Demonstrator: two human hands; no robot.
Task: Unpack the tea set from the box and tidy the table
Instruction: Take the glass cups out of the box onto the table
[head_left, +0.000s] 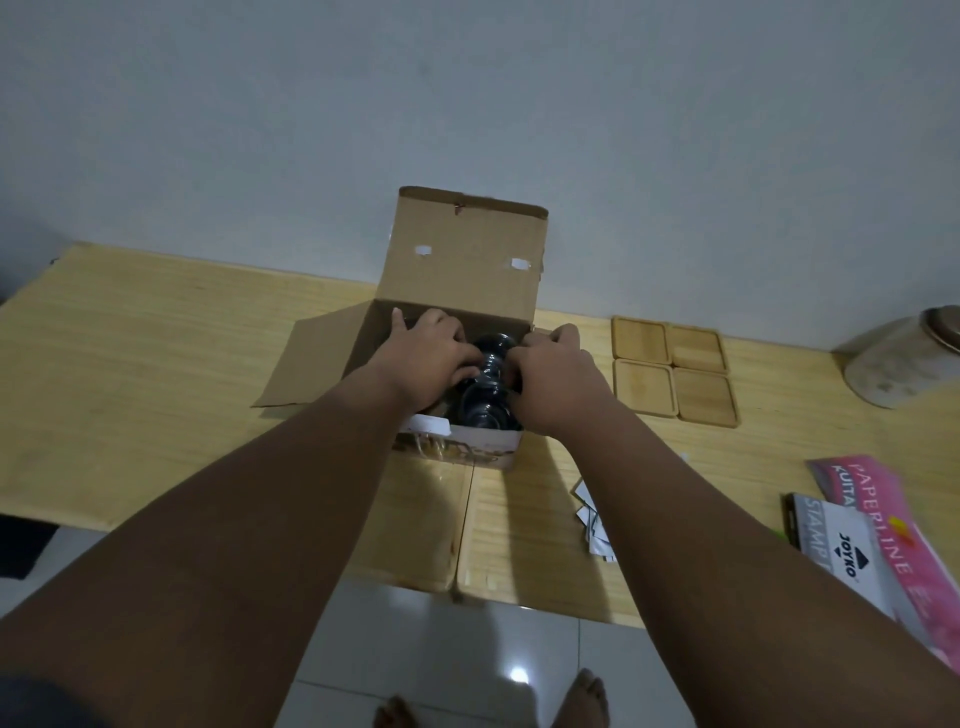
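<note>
my left hand (434, 358) + right hand (553, 376) clamped round dark wrapped cups (488, 387) | inside box (457, 270) | coasters (672, 371) off to my right

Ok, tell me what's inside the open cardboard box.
Inside the cardboard box, dark shiny rounded pieces show between the left hand and right hand. The hands and box walls hide the rest.

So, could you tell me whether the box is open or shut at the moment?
Open. The box has its back flap standing up and a side flap spread flat, and both hands reach inside around dark wrapped pieces.
</note>
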